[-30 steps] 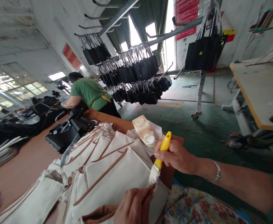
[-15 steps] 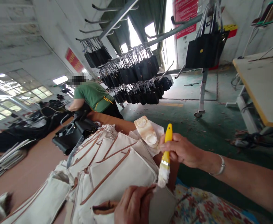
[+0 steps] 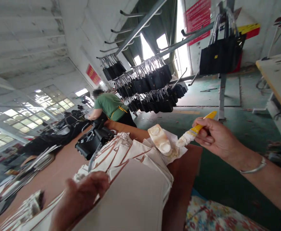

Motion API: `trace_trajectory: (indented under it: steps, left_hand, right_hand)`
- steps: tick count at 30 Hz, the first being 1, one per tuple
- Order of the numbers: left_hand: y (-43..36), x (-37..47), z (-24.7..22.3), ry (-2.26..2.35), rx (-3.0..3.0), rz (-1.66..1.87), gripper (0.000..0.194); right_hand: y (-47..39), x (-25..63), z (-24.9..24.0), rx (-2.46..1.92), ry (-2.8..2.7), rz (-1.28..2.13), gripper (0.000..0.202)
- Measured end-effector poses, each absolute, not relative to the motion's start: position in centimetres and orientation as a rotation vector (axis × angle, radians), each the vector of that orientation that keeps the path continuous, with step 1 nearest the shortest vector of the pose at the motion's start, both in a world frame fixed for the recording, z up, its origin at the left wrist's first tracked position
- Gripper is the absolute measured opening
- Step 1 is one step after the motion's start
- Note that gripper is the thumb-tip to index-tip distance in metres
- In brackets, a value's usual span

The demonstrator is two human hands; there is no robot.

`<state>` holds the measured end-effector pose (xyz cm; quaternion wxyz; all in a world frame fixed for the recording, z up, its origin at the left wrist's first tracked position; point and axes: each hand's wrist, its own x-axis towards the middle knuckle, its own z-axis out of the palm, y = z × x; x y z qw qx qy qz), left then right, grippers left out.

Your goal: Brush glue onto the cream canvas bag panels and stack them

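Head view, far left: tall paned windows point(image 3: 27, 118) let in light under a stained, pale ceiling point(image 3: 34, 32).
Sheet stack: a loose pile of flat strips and sheets point(image 3: 43, 160) on the left.
Tabletop: brown, smooth surface point(image 3: 65, 160) running from near left to far right.
Left hand: near left hand point(image 3: 82, 195), blurred, thumb apart from the fingers, at the left edge of the pale panels; whether it touches them I cannot tell.
Black bag: glossy black bag point(image 3: 92, 142), lying far on the tabletop.
Co-worker: person in green point(image 3: 109, 104), bent over at the far end.
Pale panels: overlapping heap of pale panels point(image 3: 130, 195) with brown strips, near centre.
Bag rack: rows of black bags point(image 3: 142, 83) hang far off.
Stained block: stained block point(image 3: 159, 139) lying on a white sheet point(image 3: 181, 152), right of the heap.
Brush: yellow-handled brush point(image 3: 198, 129), white-coated bristles pointing left at the sheet's right side.
Right hand: right hand point(image 3: 218, 136) clamped on the brush.
Floor: green, littered floor point(image 3: 219, 186).
Far right: pale worktable point(image 3: 279, 72).
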<state>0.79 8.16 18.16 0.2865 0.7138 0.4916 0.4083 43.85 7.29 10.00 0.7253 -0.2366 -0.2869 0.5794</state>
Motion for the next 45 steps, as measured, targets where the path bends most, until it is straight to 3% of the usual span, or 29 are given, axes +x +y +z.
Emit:
trace_trajectory:
  steps: [4, 7, 12, 16, 22, 30, 36, 41, 45]
  left_hand:
    - [7.3, -2.2, 12.6, 1.678, 1.569, 0.682, 0.060]
    - [6.3, -0.4, 8.7, 1.836, 1.731, 0.549, 0.048]
    - [6.1, 4.8, 4.7, 1.933, 1.770, 0.536, 0.040]
    - [7.0, 6.9, 3.1, 1.866, 1.726, 0.580, 0.045]
    - [6.6, 8.8, 1.9, 1.644, 1.719, 0.605, 0.050]
    - [5.0, 10.2, 3.0, 1.396, 1.748, 0.659, 0.040]
    - [4.6, 11.0, 3.1, 1.372, 1.720, 0.692, 0.039]
    - [4.2, 11.9, 3.0, 1.365, 1.812, 0.711, 0.041]
    - [3.2, 12.2, 2.6, 1.340, 1.974, 0.779, 0.032]
  right_hand:
    - [6.8, 42.7, 6.6, -0.559, -0.576, 1.363, 0.027]
    - [6.6, 41.0, 4.5, -0.608, -0.541, 1.429, 0.028]
    - [6.6, 37.6, 3.1, -0.659, -0.565, 1.507, 0.033]
    - [7.0, 35.1, 3.3, -0.755, -0.632, 1.451, 0.023]
    - [8.8, 32.9, 4.1, -0.837, -0.894, 1.334, 0.026]
    - [10.0, 32.1, 3.7, -0.935, -1.415, 1.036, 0.019]
    - [9.4, 33.0, 4.8, -0.933, -1.408, 0.872, 0.018]
    - [8.4, 33.3, 4.8, -0.947, -1.524, 0.955, 0.017]
    - [9.1, 34.4, 4.4, -1.000, -1.393, 0.829, 0.020]
